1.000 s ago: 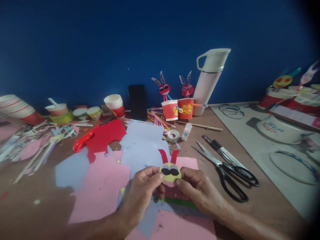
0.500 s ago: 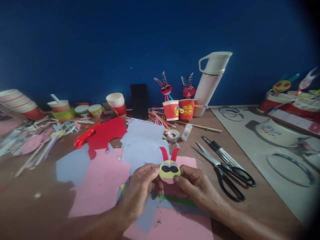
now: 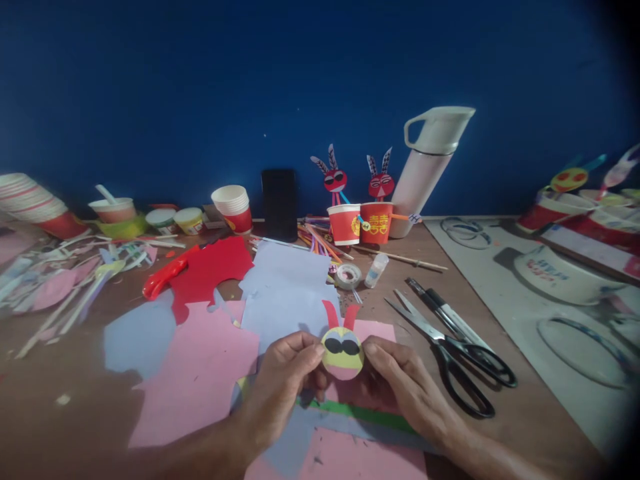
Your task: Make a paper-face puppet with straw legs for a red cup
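Paper face [image 3: 343, 358], lower centre of frame: yellow; eyes [image 3: 351, 347] black, ears [image 3: 330, 314] red, bottom band [image 3: 343, 373] pink. Wall [image 3: 200, 87], upper frame: dark blue, unpatterned.

Beyond the right hand [image 3: 407, 380], gold double-happiness sign 囍 read on a red cup [image 3: 377, 230]. H-like black marks, exact character uncertain to us, on the white tag [image 3: 415, 218] beside it and a pinkish tag [image 3: 333, 268] nearer the hands. Far right of them, white vessel [image 3: 565, 277]: blue-red lettering, too blurred.
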`<state>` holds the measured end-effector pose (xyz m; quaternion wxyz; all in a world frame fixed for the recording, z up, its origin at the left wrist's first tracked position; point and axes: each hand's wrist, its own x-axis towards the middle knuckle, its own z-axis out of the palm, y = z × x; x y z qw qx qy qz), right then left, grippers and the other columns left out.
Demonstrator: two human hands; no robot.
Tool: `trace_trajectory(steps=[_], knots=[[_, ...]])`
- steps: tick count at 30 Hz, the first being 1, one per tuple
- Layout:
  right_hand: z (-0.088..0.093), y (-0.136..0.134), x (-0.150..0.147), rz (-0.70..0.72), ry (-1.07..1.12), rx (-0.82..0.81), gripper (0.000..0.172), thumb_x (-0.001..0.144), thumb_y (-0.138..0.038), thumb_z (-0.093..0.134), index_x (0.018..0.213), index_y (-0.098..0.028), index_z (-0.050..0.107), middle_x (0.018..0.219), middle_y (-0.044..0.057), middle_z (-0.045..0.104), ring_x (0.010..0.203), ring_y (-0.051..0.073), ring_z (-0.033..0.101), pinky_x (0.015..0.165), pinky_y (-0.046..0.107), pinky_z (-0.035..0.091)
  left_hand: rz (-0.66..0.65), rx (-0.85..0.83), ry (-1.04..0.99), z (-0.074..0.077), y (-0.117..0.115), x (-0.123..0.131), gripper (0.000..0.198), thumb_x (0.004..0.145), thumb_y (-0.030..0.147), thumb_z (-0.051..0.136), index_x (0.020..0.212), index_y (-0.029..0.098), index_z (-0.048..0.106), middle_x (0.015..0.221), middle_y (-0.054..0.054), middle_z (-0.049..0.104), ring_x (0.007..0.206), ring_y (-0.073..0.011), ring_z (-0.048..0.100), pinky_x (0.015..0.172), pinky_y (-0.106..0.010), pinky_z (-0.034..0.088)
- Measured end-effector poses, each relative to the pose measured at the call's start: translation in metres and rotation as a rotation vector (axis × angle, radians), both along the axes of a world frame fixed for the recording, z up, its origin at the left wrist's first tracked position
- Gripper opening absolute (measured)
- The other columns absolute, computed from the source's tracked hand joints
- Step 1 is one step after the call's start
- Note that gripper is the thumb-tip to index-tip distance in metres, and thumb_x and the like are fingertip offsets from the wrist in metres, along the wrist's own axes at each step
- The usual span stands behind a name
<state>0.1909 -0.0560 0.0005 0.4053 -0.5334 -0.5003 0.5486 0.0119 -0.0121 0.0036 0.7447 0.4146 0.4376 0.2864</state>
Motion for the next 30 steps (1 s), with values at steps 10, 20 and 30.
trace_trajectory(steps=[10,20,30], knots=[[-0.0037,0.0,-0.0004,-0.006,0.007,-0.004,0.043,0.091,-0.048,0.042,0.061,-0.018,0.046,0.054,-0.003,0.047,0.048,0.008,0.039,0.046,0.02,0.031,-0.007,-0.047,-0.002,-0.0021,0.0027,-0.0005,0.025,0.079,0.039,0.06,0.07,0.015,0.055,0.052,0.002,0.056,0.045,-0.008,0.049,0.046,-0.019,0.032],[-0.002,0.0036,-0.0002,-0.054,0.01,-0.023,0.045,0.089,-0.051,0.043,0.058,-0.018,0.046,0.051,-0.003,0.048,0.045,0.008,0.038,0.043,0.02,0.031,-0.193,-0.004,0.055,-0.0021,0.0053,-0.0042,0.028,0.081,0.041,0.054,0.072,0.014,0.056,0.057,0.0,0.055,0.05,-0.0101,0.05,0.048,-0.022,0.037],[-0.0003,0.0012,-0.003,-0.035,-0.012,-0.02,0.041,0.09,-0.047,0.043,0.06,-0.019,0.045,0.053,-0.003,0.049,0.047,0.009,0.041,0.044,0.02,0.033,-0.219,0.072,0.193,0.0038,0.0006,0.0013,0.014,0.075,0.028,0.055,0.069,0.015,0.056,0.053,0.003,0.048,0.047,-0.0097,0.046,0.046,-0.021,0.038]])
